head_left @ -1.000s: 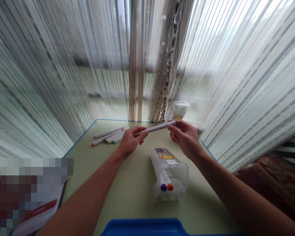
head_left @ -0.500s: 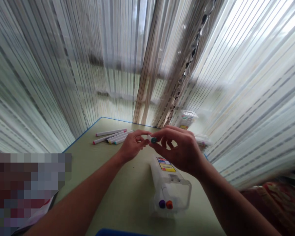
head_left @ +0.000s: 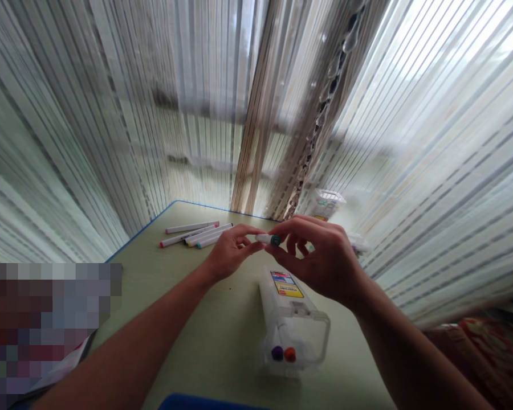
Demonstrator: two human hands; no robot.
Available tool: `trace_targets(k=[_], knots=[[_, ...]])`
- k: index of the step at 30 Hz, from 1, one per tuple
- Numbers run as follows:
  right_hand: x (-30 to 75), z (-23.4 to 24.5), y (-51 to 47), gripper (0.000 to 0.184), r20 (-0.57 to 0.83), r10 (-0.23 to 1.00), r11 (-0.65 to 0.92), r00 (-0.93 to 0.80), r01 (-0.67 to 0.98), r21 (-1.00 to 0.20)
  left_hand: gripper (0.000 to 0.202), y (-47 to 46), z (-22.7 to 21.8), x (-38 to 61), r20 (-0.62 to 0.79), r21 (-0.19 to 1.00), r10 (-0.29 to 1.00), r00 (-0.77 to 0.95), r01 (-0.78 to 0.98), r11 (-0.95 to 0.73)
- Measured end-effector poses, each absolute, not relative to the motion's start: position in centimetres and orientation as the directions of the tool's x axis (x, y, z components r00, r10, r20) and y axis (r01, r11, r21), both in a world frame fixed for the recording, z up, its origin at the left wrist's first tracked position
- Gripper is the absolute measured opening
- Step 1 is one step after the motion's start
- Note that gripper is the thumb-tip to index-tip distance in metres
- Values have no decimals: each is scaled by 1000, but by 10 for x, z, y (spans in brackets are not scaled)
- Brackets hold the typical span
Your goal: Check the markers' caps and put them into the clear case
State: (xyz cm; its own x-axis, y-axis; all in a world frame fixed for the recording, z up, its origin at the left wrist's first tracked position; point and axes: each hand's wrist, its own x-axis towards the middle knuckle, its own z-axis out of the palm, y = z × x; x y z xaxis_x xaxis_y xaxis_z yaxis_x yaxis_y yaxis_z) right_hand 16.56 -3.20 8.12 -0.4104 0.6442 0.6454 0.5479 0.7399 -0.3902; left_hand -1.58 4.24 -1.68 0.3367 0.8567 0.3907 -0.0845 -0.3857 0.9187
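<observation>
Both of my hands hold one white marker (head_left: 265, 239) with a teal cap end above a pale green table (head_left: 222, 330). My left hand (head_left: 227, 252) pinches the marker's left part with fingers closed. My right hand (head_left: 320, 259) is closed round the teal end, its fingers curled over it. Just below the hands a clear plastic marker case (head_left: 293, 322) lies on its side, with a purple-capped (head_left: 277, 352) and an orange-capped marker (head_left: 289, 354) inside.
Several white markers (head_left: 194, 233) lie in a row at the table's far left. A second clear container (head_left: 325, 205) stands at the far right by the striped curtains. A blue object (head_left: 205, 402) shows at the near edge.
The marker has turned from lying crosswise between my hands to pointing its teal end toward me. My right hand has closed over that end. The view has tilted slightly.
</observation>
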Motion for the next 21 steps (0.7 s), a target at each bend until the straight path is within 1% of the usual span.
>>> trace_targets(k=[1,3,6,9,12,14,18,21], knots=[[168,82,-31,10,649,655,728,-387,552,-406,38,42,-17,-16,399,915,858,324,-75,-397],[175,85,-28,14,637,704,685,-314,536,-493,37,41,-17,-15,410,908,860,304,-47,-416],[191,90,-19,20,542,815,574,-204,414,-707,33,35,-12,-13,424,894,859,288,19,-448],[208,96,-9,23,445,882,470,-153,322,-822,30,28,-5,-11,447,876,847,287,49,-479],[220,97,-1,25,366,922,386,-124,302,-872,31,25,0,-11,456,875,832,317,12,-484],[224,95,3,26,342,933,361,-115,285,-888,32,25,0,-11,454,877,826,333,-3,-481],[225,93,3,27,351,927,375,-134,257,-891,36,27,-3,-12,455,877,824,339,-7,-481],[221,96,-2,28,361,919,392,-161,267,-880,37,29,-5,-12,463,862,821,335,46,-504]])
